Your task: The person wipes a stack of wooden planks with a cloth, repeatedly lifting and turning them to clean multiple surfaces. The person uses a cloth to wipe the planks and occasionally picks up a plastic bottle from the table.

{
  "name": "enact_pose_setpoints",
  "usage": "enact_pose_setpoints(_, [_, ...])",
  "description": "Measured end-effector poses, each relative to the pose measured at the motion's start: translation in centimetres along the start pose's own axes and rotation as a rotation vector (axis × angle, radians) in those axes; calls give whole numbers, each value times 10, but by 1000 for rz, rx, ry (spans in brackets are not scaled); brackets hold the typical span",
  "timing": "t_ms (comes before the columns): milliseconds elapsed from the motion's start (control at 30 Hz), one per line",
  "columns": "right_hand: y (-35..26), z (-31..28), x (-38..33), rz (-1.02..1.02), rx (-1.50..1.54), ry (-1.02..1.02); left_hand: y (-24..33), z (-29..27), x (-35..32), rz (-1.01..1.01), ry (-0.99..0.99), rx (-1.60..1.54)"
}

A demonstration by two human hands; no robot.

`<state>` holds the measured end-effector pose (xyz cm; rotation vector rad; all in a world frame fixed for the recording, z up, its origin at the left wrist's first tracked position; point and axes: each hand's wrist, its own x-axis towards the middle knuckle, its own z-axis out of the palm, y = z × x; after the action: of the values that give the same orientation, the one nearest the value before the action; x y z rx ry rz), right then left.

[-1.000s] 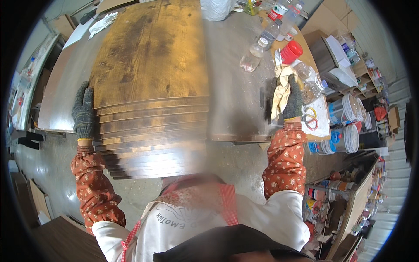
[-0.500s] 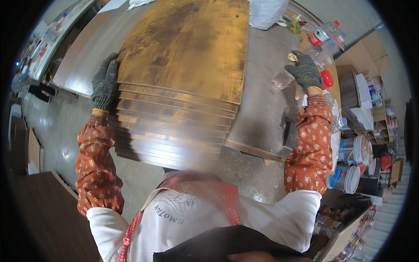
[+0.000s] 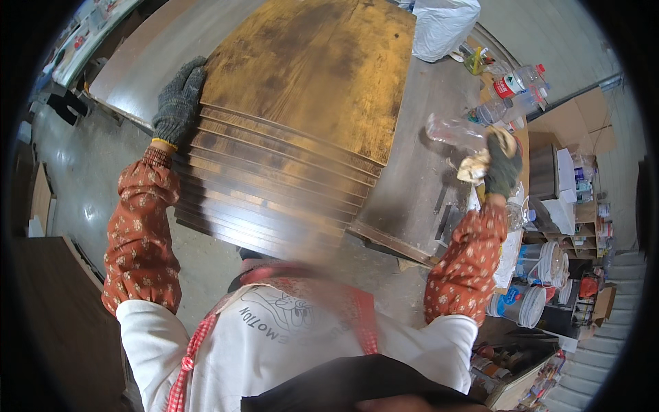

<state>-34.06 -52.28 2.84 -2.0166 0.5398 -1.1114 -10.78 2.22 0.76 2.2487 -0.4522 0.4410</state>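
A stack of wooden boards (image 3: 309, 82), stained yellow-brown with dark patches, lies on the table with its near edges stepped like stairs. My left hand (image 3: 180, 99), in a dark grey knit glove, rests stretched out along the stack's left edge. To the right, above the bottle-strewn side of the table, my right hand (image 3: 504, 172) in a matching glove is closed on a crumpled beige rag (image 3: 473, 167). Part of the rag sticks up above the fingers, and motion blurs it. A clear plastic bag (image 3: 449, 130) lies just left of that hand.
Clear plastic bottles (image 3: 518, 82) and a small jar with yellow-green contents (image 3: 475, 62) stand at the far right. A white plastic sack (image 3: 443, 27) sits behind the boards. White buckets (image 3: 525, 305) stand below the table's right side. Dark panels (image 3: 62, 309) are at lower left.
My right hand has moved nearer to me and slightly right, its fingers now closed around a larger bunch of rag. My left hand stays at the boards' edge while the view has shifted.
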Motion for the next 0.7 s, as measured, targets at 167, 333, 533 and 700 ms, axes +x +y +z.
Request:
enact_pose_setpoints(167, [31,-27,-74,611,1044,159,-2,-1,0,2,-9,-19])
enact_pose_setpoints(333, [95,19,-120,685,2075,120,3,0,2,-50,-18,-21])
enact_pose_setpoints(533, [35,6,-92,557,917,308,-1,2,3,-35,-32,-42])
enact_pose_setpoints(700, [-31,3,-57,-179,-343,-118,-9,3,2,35,-70,-61])
